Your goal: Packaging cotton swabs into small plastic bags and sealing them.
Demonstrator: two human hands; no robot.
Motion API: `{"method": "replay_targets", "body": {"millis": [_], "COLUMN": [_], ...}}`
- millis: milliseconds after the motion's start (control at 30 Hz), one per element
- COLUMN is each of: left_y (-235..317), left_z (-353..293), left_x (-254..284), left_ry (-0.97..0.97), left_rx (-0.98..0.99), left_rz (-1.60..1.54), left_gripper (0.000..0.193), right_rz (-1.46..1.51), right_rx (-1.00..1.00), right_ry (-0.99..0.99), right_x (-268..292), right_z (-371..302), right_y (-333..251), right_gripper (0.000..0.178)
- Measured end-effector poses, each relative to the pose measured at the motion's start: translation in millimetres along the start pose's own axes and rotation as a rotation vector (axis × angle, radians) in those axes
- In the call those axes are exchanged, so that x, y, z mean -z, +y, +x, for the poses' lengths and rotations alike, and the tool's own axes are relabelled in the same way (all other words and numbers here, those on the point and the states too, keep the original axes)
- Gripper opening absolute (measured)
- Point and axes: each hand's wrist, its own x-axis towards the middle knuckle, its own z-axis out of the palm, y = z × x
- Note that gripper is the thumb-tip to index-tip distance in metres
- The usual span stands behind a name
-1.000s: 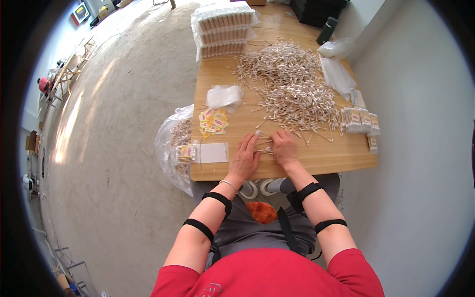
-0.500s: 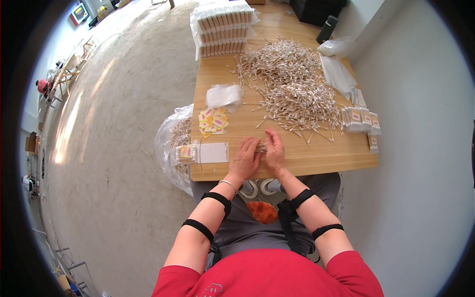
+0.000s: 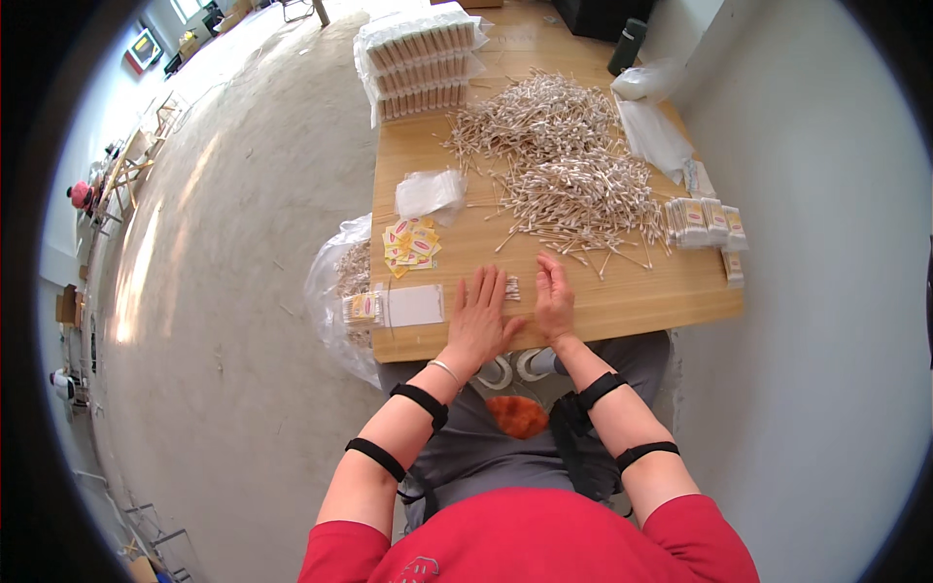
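A small row of cotton swabs [image 3: 512, 289] lies on the wooden table between my hands, white tips showing beside my left fingers. My left hand [image 3: 478, 316] is open, palm down, stretched flat over the rest of that row and hiding it. To the right, my right hand [image 3: 555, 303] stands on its edge with fingers extended, apart from the swabs and holding nothing that I can see. A white rectangular card [image 3: 415, 305] is left of my left hand, and a bagged swab pack [image 3: 362, 309] sits at its far end. Beyond my hands spreads a big heap of loose swabs [image 3: 583, 194].
Yellow-and-white labels [image 3: 411, 245] and clear bags [image 3: 430, 193] lie at the left. Stacked swab packages [image 3: 418, 63] rise at the far left. Finished-looking packs [image 3: 702, 222], plastic bags [image 3: 653, 136] and a dark bottle [image 3: 628, 47] line the right. A plastic sack [image 3: 335, 267] hangs beside the table.
My left hand has flattened out over the swabs where it was curled around them. My right hand has drawn slightly away to the right, so swab tips now show between the hands.
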Motion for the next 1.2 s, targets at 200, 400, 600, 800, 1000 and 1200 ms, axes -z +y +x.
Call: {"method": "replay_targets", "body": {"millis": [200, 400, 600, 800, 1000, 1200], "left_y": [-4.1, 1.6, -5.2, -17.0, -23.6, -28.1], "left_z": [19.0, 0.7, -4.2, -5.3, -3.6, -2.5], "left_x": [2.9, 4.9, 8.5, -2.3, -6.6, -13.9], "left_ry": [-0.015, -0.016, 0.167, 0.430, 0.467, 0.498], "left_rx": [0.006, -0.083, 0.003, 0.166, 0.226, 0.250], "left_rz": [0.099, 0.102, -0.310, -0.744, -0.879, -1.052], "left_gripper": [0.083, 0.081, 0.066, 0.056, 0.052, 0.048], "right_rz": [-0.017, -0.048, -0.230, -0.944, -0.988, -1.104], "right_rx": [0.064, 0.064, 0.129, 0.510, 0.399, 0.424], "right_ry": [-0.008, -0.007, -0.103, -0.446, -0.482, -0.500], "right_x": [-2.5, -0.9, 0.6, -22.0, -34.7, -36.1], "right_z": [0.8, -0.3, 1.4, -25.2, 0.1, -4.3], "right_y": [-2.3, -2.4, -3.9, -20.2, -20.9, -24.9], "right_gripper": [0.024, 0.023, 0.033, 0.068, 0.083, 0.088]}}
